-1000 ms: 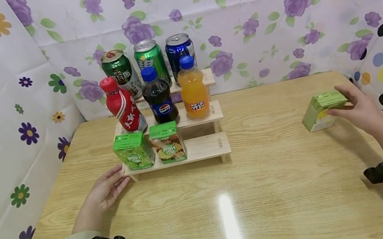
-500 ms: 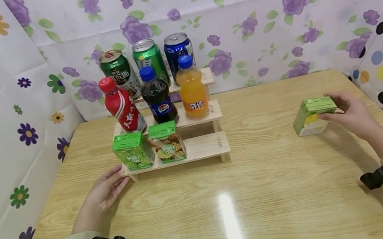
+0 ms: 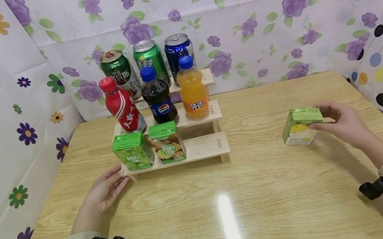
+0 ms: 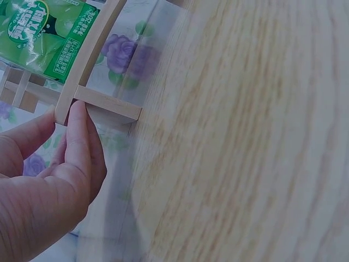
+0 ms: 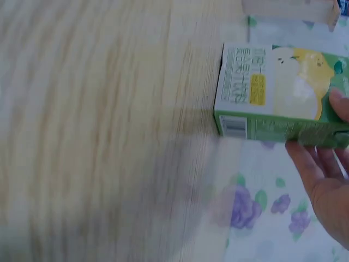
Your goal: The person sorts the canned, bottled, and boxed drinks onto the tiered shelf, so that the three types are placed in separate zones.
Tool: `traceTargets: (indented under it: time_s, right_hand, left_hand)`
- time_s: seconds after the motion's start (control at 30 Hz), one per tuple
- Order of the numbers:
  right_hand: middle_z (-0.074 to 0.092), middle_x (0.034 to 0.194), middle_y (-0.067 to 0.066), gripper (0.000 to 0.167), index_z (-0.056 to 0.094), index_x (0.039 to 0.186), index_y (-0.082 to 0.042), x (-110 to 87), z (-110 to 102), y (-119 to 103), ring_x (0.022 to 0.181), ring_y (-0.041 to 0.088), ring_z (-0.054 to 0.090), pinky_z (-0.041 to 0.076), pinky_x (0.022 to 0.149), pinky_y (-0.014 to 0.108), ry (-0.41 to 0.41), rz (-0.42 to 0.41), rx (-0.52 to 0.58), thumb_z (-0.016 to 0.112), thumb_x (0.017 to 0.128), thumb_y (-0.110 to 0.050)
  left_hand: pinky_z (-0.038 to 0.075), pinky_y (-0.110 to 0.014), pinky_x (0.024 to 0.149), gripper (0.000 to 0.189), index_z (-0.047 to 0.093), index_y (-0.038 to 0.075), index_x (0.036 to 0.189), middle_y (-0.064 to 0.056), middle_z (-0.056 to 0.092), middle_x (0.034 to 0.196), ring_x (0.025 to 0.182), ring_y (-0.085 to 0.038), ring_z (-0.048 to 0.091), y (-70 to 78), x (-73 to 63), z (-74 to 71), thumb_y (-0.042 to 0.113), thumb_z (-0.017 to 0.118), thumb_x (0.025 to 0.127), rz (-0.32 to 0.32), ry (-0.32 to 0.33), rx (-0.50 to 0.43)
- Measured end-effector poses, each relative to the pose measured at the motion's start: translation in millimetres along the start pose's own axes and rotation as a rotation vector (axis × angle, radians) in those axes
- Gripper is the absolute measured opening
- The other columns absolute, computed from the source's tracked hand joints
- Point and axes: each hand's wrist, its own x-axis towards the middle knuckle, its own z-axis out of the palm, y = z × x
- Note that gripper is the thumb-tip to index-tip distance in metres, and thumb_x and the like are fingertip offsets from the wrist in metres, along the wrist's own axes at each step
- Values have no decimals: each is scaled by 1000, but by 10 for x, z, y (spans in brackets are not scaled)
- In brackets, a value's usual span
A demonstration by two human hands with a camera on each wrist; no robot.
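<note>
At the right of the head view, my right hand [image 3: 342, 124] grips a green and yellow juice box [image 3: 301, 126] between thumb and fingers. The box leans slightly, and whether its base touches the table I cannot tell. Its pear picture and barcode show in the right wrist view, with the thumb [image 5: 341, 103] on its front face. My left hand [image 3: 109, 189] pinches the lower left end of a three-tier wooden shelf [image 3: 205, 146]; the left wrist view shows thumb and fingers on the board's end [image 4: 66, 103]. Two green juice boxes [image 3: 133, 151] stand on the bottom tier, left and middle.
A red bottle [image 3: 123, 107], a cola bottle [image 3: 158, 97] and an orange soda bottle [image 3: 192, 89] stand on the middle tier. Three cans [image 3: 149, 61] line the top tier. Flowered cloth [image 3: 247, 21] hangs behind the wooden table [image 3: 177, 215], with more cloth at both sides.
My right hand has carried the juice box leftward and a little nearer to me, toward the shelf. The left hand has stayed at the shelf's corner.
</note>
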Motion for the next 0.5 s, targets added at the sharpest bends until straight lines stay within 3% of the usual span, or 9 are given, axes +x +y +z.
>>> traceTargets:
  time_s: [0.3, 0.5]
  right_hand:
    - [52, 97, -23, 50, 52, 121, -7, -107, 174, -188, 87, -12, 50, 47, 66, 3, 94, 110, -44, 77, 81, -25]
    - [53, 100, -24, 45, 56, 115, -3, -158, 272, -271, 88, -11, 52, 49, 69, 1, 149, 31, -22, 80, 78, -13]
  left_hand:
    - [55, -19, 87, 18, 62, 13, 100, -2, 65, 98, 91, -11, 64, 7, -7, -3, 1, 48, 98, -3, 1, -2]
    - [55, -19, 88, 20, 63, 14, 99, -2, 65, 98, 92, -11, 64, 4, -2, -2, 1, 48, 98, -7, 3, 2]
